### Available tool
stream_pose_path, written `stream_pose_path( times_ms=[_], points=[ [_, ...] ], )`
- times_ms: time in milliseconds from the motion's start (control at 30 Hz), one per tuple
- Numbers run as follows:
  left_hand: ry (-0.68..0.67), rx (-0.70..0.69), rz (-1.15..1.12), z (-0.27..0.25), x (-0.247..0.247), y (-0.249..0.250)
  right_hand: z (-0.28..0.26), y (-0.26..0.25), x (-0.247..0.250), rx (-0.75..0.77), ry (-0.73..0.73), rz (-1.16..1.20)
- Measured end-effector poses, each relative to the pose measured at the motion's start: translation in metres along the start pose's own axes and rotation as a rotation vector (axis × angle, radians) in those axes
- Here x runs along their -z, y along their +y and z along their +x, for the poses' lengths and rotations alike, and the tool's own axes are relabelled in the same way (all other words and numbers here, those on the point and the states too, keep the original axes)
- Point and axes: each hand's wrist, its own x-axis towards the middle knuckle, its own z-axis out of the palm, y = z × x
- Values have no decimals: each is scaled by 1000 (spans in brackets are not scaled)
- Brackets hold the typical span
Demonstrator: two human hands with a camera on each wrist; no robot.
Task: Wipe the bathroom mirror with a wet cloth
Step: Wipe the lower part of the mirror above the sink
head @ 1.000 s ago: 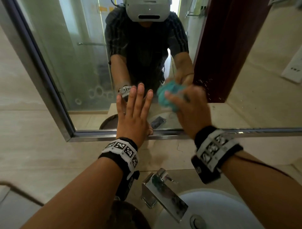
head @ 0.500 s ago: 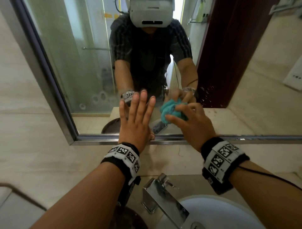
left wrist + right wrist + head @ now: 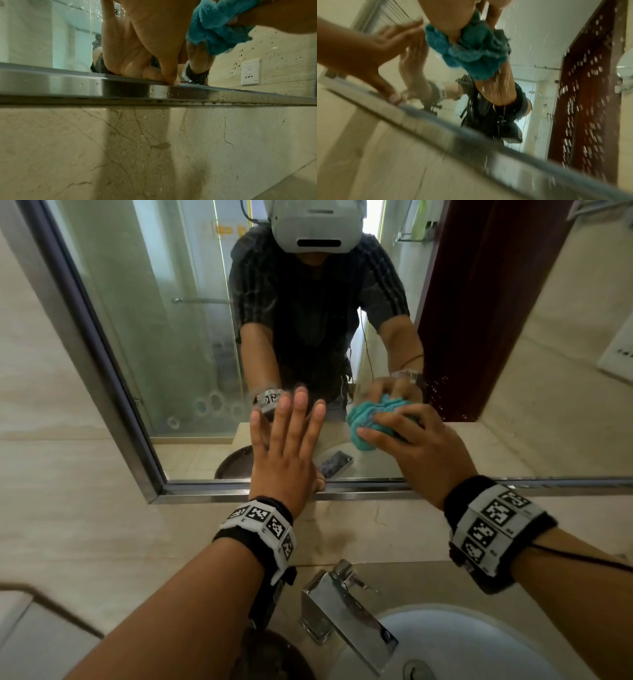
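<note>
The mirror (image 3: 178, 344) has a metal frame (image 3: 219, 491) and fills the wall ahead. My left hand (image 3: 284, 446) lies flat on the lower glass with straight fingers, its thumb on the bottom frame (image 3: 68, 83). My right hand (image 3: 414, 446) grips a bunched teal cloth (image 3: 368, 422) and presses it on the glass just right of the left hand. The left wrist view shows the cloth (image 3: 217, 31) at top right. In the right wrist view the cloth (image 3: 467, 54) hangs wet from my fingers, and water drops speckle the mirror (image 3: 539, 40).
Below the mirror are a marble wall (image 3: 85, 529), a chrome faucet (image 3: 346, 611) and a white basin (image 3: 462, 642). A dark round object (image 3: 274, 655) sits left of the faucet. The glass reflects a person, a shower door and a dark red door.
My right hand has carried the cloth to the right along the lower glass. The left hand has stayed flat in the same spot. The camera has tilted a little.
</note>
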Motion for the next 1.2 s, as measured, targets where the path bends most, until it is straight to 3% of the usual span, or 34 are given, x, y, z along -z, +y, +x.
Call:
stream_pose_path(
  times_ms=[167, 200, 267, 333, 400, 467, 567, 633, 767, 867, 933, 1067, 1133, 1200],
  points=[
    [-2, 3, -24, 0, -1, 0, 45, 20, 25, -385, 276, 98],
    [-6, 5, -19, 0, -1, 1, 40, 12, 18, -399, 282, 74],
    [-3, 7, -14, 0, -1, 1, 12, -7, -5, -242, 183, 32],
    [7, 6, -28, 0, 0, 2, -15, -20, -19, -53, -32, 57],
    [13, 4, -32, 0, 0, 2, -15, -16, -13, -2, -108, 104],
    [13, 7, -31, -1, 0, 1, 7, -6, 4, -109, 18, 103],
    [16, 10, -21, -1, -1, 1, 40, 13, 22, -388, 275, 132],
    [19, 8, -23, -2, -2, 1, 30, 5, 11, -408, 278, 121],
    [24, 5, -20, -1, -2, 1, -34, -24, -28, -54, -117, 131],
    [4, 22, -26, -1, -3, 3, -40, -16, -19, -27, -223, 168],
    [0, 39, -20, 0, -3, 5, -22, -6, -2, -113, -135, 157],
    [9, 53, -24, -5, 3, 10, 24, 27, 22, -369, 220, 147],
    [18, 61, -58, -7, 10, 13, 19, 23, 14, -374, 236, 136],
    [49, 5, -51, -10, 14, 20, -12, 6, -8, -210, 127, 119]
  ],
)
